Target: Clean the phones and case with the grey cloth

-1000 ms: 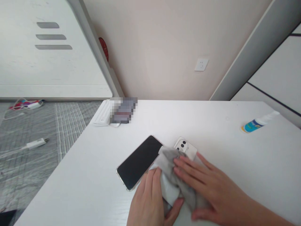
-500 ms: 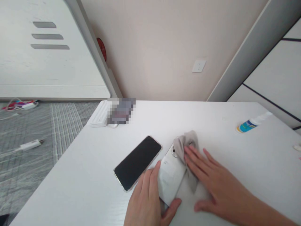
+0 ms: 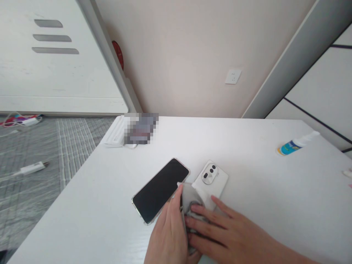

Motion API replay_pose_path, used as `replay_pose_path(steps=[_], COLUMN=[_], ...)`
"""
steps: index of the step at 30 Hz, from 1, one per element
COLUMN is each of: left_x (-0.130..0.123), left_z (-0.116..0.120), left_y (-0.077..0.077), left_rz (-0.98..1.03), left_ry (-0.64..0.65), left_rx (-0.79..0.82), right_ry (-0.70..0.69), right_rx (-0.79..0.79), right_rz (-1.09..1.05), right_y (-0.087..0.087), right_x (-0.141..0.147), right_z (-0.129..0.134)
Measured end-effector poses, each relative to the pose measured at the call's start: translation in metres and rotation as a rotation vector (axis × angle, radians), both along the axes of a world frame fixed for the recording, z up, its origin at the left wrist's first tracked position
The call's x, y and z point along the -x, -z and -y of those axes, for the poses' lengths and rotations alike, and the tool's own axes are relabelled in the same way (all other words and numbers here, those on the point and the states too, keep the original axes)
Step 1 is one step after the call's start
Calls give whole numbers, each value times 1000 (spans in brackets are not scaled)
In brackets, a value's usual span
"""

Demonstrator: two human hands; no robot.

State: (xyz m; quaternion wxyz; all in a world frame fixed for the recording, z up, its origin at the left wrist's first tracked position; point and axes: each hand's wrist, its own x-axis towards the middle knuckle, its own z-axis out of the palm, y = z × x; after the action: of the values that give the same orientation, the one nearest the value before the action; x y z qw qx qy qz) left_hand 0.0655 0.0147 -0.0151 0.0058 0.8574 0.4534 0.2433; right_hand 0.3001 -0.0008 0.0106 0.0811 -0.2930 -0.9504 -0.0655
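Note:
Two phones lie side by side on the white table (image 3: 247,154). The black-screened phone (image 3: 161,189) lies face up on the left. The white phone (image 3: 211,176) lies face down, its camera block showing at the far end. My left hand (image 3: 170,234) rests on the near left edge of the white phone. My right hand (image 3: 220,234) presses a grey cloth (image 3: 189,200) flat onto the near half of the white phone, fingers spread over it. The near end of that phone is hidden under both hands.
A blue-and-white spray bottle (image 3: 295,144) lies at the table's far right. A white ribbed object (image 3: 114,136) and a blurred patch sit at the far left corner. A white charger (image 3: 30,168) and cables lie on the grey carpet to the left. A wall socket (image 3: 233,76) is behind.
My right hand has slid the cloth from the camera end of the white phone back toward me, uncovering the camera block. The left hand has stayed on the phone's edge.

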Motion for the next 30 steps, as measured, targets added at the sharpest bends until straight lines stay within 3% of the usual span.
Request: replay_pose_path(steps=[4,9,14,16,19,20,24,25,28,30], left_x=[-3,-5,-5,-4,-2,-1,0,1,1,1], left_z=[0,-1,-2,-2,-3,-3,-3,-3,-2,-2], left_y=[-4,-3,-4,-4,-2,-2,-3,-3,0,1], left_rz=[27,2,31,29,21,20,31,33,40,34], left_ry=[-1,10,-12,0,19,19,8,9,12,10], left_rx=[-27,3,-18,-40,-48,-34,12,8,-4,13], right_ry=[159,-52,282,235,38,37,287,297,121,79], right_rx=[121,136,56,53,74,70,29,31,76,75], right_rz=[-34,-12,-44,-18,45,44,-32,-38,-25,-19], right_y=[-11,-6,-4,-7,-9,-9,-7,-6,-7,-8], right_x=[2,-7,-29,-26,-20,-22,-32,-32,-27,-26], right_z=[-9,-15,-24,-18,-9,-9,-20,-22,-25,-29])
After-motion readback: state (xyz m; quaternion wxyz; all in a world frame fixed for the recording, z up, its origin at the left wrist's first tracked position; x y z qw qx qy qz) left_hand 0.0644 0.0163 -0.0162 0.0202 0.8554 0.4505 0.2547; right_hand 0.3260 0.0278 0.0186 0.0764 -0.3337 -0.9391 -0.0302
